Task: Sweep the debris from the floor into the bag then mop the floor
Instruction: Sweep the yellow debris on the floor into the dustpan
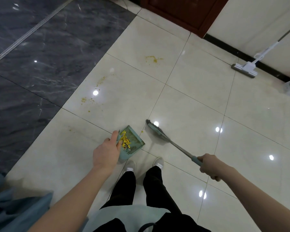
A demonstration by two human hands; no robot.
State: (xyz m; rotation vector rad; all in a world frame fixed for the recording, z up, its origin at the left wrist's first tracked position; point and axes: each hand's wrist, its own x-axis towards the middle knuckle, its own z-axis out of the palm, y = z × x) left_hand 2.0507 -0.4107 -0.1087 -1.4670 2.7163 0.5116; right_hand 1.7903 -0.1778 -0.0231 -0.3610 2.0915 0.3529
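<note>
A glossy cream tile floor (182, 101) fills most of the view, bordered on the left by dark marble slabs (40, 64), with a brown door (182, 10) and a white wall at the far side. A mop (244, 68) leans against that wall on the far right, waiting for the second half of the task.

The person's left hand (107, 153) grips the near end of a teal dustpan (131, 142), fingers curled round its edge; the pan rests on the floor just ahead of the shoes and already holds a heap of yellow scraps (125, 141). The right hand (209, 166) is closed round the handle of a broom (157, 133), whose head sits just right of the pan's mouth. One small yellow crumb (142, 131) lies between broom and pan.

Yellowish smears and crumbs (152, 59) remain farther off, with another trail (100, 81) toward the left and a fleck at the right edge. A bluish shape at the near left may be the bag, though the view there is too cramped to be sure.

To sweep well, the pan's lip should stay flat against the tile while the broom draws short strokes leftward into it. The pan should be kept level when carried, or the scraps will likely slide out.
</note>
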